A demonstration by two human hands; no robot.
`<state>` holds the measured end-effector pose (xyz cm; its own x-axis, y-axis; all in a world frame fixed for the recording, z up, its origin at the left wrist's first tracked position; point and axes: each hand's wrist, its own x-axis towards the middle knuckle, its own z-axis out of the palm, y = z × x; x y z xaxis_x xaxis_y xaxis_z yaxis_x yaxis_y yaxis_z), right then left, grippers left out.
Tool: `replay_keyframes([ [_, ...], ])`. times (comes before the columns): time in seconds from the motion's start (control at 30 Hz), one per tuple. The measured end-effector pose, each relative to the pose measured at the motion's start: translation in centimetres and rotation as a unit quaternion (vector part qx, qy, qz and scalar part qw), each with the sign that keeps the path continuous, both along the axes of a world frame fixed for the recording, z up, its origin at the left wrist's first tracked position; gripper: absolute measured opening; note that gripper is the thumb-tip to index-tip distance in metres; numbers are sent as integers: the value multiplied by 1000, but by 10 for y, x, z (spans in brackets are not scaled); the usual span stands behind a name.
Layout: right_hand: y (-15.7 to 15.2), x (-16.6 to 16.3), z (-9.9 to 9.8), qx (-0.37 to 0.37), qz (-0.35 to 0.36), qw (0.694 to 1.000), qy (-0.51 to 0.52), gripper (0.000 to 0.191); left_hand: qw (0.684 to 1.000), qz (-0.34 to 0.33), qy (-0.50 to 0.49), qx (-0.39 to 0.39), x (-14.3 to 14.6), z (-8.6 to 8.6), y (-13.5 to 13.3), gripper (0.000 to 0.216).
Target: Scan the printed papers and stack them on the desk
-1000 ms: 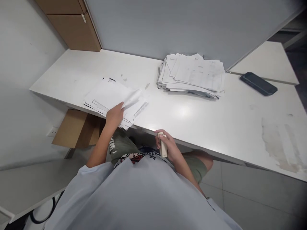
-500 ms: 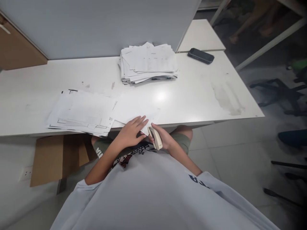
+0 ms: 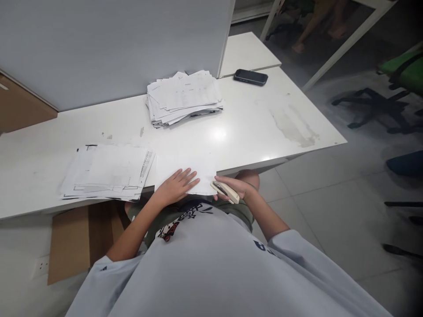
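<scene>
A white sheet of paper (image 3: pixel 201 171) lies at the table's front edge and sticks out a little over it. My left hand (image 3: pixel 176 187) rests flat on this paper with its fingers stretched out. In my right hand (image 3: pixel 240 186) is a cream-coloured stapler (image 3: pixel 228 193), its front end at the paper's right corner. Whether the paper lies between the stapler's jaws I cannot tell. To the left of my left hand lies a loose stack of printed papers (image 3: pixel 102 171), its front edge slightly past the table edge.
Farther back stands a thicker paper pile (image 3: pixel 191 94) by the grey partition (image 3: pixel 125 44). A black phone (image 3: pixel 250 77) lies at the back right of the white table (image 3: pixel 244 127). Below the table is a cardboard box (image 3: pixel 69 244). A green chair (image 3: pixel 403 72) stands to the right.
The view has turned and shifted. My left hand now lies flatter on the paper, which shows more fully. My right hand has moved right with the stapler, which is turned more sideways.
</scene>
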<state>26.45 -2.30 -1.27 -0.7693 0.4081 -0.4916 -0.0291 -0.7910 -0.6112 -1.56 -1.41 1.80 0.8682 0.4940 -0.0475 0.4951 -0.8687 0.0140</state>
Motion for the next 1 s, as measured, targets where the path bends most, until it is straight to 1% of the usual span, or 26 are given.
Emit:
replay_keyframes([
  [0.1, 4, 3, -5, -5, 17, 1000, -3, 55, 1000, -22, -5, -2, 3, -3, 5, 55],
  [0.17, 5, 3, -8, -6, -2, 1000, -3, 53, 1000, -23, -16, -6, 5, -7, 8, 59],
  [0.2, 3, 3, -8, -1, -24, 1000, 4, 51, 1000, -17, -21, -8, 7, -8, 10, 61],
  [0.27, -4, 2, -7, 15, -95, 995, 32, 46, 1000, 10, -24, -9, 10, -11, 11, 65],
  [0.33, -16, 1, -4, 19, -176, 982, 60, 36, 999, 47, -17, -5, 14, -12, 11, 68],
  [0.4, -31, -2, -2, 15, -235, 969, 68, 29, 996, 85, -9, 2, 21, -12, 10, 69],
  [0.5, -49, -17, -1, 20, -283, 958, 41, 27, 990, 136, -16, 13, 35, -11, 6, 66],
  [0.6, -53, -39, -2, 36, -330, 943, 5, 30, 986, 164, -34, 14, 48, -12, 1, 62],
  [0.7, -47, -58, -4, 29, -371, 928, 2, 31, 985, 167, -44, 11, 56, -13, -3, 59],
  [0.77, -42, -64, -5, 17, -389, 921, 10, 31, 985, 163, -48, 12, 58, -15, -5, 57],
  [0.9, -40, -66, -6, 26, -415, 909, 7, 30, 987, 147, -60, 6, 52, -15, -5, 52],
  [1.0, -44, -66, -6, 32, -427, 904, -5, 29, 989, 126, -67, -25, 44, -12, -1, 49],
])
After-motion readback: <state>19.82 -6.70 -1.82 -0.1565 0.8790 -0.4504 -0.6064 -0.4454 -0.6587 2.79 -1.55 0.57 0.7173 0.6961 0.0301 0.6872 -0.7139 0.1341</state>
